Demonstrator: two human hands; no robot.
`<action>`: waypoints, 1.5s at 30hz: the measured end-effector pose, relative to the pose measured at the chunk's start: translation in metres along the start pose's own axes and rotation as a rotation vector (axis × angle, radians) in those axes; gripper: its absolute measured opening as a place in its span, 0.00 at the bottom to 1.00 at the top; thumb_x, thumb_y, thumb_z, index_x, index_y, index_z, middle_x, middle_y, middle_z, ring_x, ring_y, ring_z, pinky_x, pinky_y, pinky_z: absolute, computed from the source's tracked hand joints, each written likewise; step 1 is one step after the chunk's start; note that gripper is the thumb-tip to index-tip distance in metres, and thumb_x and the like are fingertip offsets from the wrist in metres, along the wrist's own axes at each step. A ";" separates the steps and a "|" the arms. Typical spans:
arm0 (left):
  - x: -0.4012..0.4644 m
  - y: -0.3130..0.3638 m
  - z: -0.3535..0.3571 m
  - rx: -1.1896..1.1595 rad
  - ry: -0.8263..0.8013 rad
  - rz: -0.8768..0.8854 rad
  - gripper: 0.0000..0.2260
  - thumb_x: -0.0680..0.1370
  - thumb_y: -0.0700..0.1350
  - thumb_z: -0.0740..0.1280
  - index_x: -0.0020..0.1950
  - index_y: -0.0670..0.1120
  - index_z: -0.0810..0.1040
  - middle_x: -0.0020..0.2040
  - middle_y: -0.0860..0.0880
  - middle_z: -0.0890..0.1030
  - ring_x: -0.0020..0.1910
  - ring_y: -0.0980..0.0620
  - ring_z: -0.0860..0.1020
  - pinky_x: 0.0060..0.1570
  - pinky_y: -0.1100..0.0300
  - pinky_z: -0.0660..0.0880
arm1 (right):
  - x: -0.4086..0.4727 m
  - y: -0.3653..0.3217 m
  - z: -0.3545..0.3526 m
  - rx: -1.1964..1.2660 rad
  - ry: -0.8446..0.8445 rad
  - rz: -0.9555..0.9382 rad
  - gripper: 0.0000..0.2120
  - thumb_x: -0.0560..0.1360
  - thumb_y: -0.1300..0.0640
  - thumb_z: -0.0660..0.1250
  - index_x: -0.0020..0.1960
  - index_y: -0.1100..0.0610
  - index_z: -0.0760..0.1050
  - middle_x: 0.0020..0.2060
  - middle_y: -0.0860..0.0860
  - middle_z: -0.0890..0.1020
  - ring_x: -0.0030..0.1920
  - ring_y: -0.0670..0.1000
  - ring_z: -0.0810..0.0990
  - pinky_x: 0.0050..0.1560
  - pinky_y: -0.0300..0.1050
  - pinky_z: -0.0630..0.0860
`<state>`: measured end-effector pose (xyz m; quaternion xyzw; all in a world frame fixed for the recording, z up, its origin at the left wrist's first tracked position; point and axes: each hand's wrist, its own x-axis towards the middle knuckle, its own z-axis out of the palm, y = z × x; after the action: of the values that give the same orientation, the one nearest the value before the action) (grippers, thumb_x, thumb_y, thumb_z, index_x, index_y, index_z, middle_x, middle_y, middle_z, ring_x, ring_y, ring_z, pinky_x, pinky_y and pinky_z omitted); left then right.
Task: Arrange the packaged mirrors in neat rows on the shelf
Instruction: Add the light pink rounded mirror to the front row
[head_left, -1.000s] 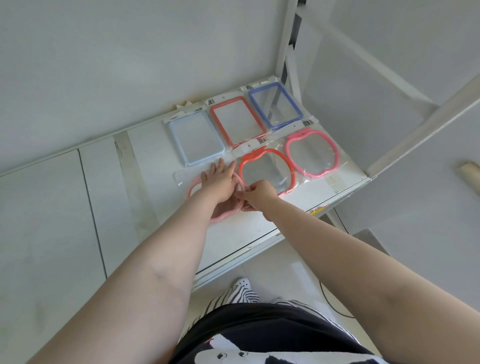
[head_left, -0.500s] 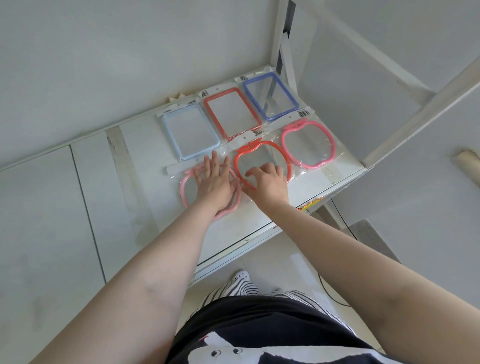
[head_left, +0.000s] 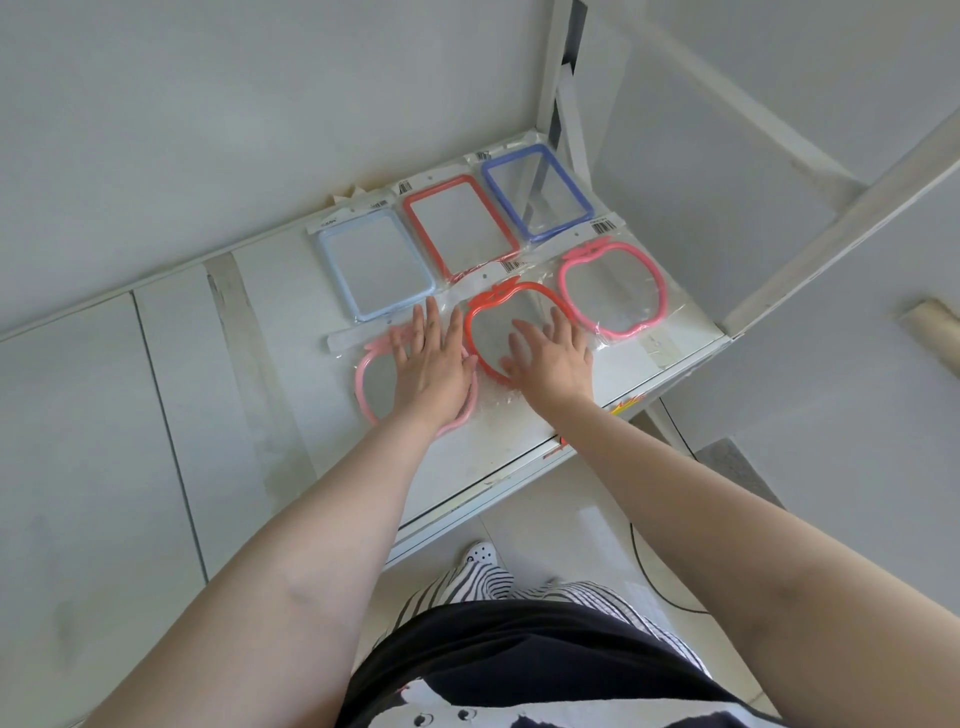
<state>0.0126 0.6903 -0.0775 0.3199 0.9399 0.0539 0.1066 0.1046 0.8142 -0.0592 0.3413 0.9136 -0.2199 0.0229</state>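
While hands press flat, six mirrors (head_left: 462, 228).

The white metal shelf (head_left: 249, 374) lies bare to the left of the packaged mirrors, open to a reach from the front edge. Its right end is filled: three rectangular framed mirrors (head_left: 457, 228) along the wall, three apple-shaped framed mirrors (head_left: 613, 286) in front. A white upright post (head_left: 550, 67) and slanted brace (head_left: 841, 208) close the right side, seemingly just beside the packages.
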 end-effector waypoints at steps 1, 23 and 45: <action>0.001 0.005 -0.002 -0.007 0.012 0.017 0.28 0.82 0.54 0.51 0.80 0.50 0.46 0.80 0.43 0.43 0.79 0.44 0.42 0.75 0.41 0.40 | 0.005 0.006 -0.007 0.006 0.048 0.024 0.26 0.76 0.45 0.63 0.73 0.44 0.64 0.77 0.56 0.55 0.76 0.61 0.52 0.75 0.57 0.54; 0.016 0.043 -0.003 0.048 -0.245 0.117 0.35 0.79 0.61 0.56 0.79 0.55 0.41 0.78 0.42 0.33 0.77 0.40 0.34 0.73 0.35 0.40 | 0.041 0.063 -0.034 0.014 -0.086 0.220 0.28 0.77 0.43 0.61 0.74 0.43 0.57 0.78 0.58 0.47 0.77 0.63 0.44 0.76 0.59 0.49; -0.156 0.066 -0.062 -0.101 0.145 -0.161 0.15 0.76 0.41 0.63 0.62 0.47 0.77 0.59 0.45 0.81 0.58 0.41 0.79 0.53 0.54 0.76 | -0.100 0.028 -0.088 -0.111 -0.083 -0.375 0.20 0.74 0.56 0.66 0.65 0.54 0.73 0.62 0.54 0.77 0.61 0.58 0.76 0.56 0.48 0.74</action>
<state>0.1579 0.6448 0.0200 0.2330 0.9639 0.1153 0.0583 0.2080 0.8087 0.0287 0.1542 0.9701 -0.1837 0.0380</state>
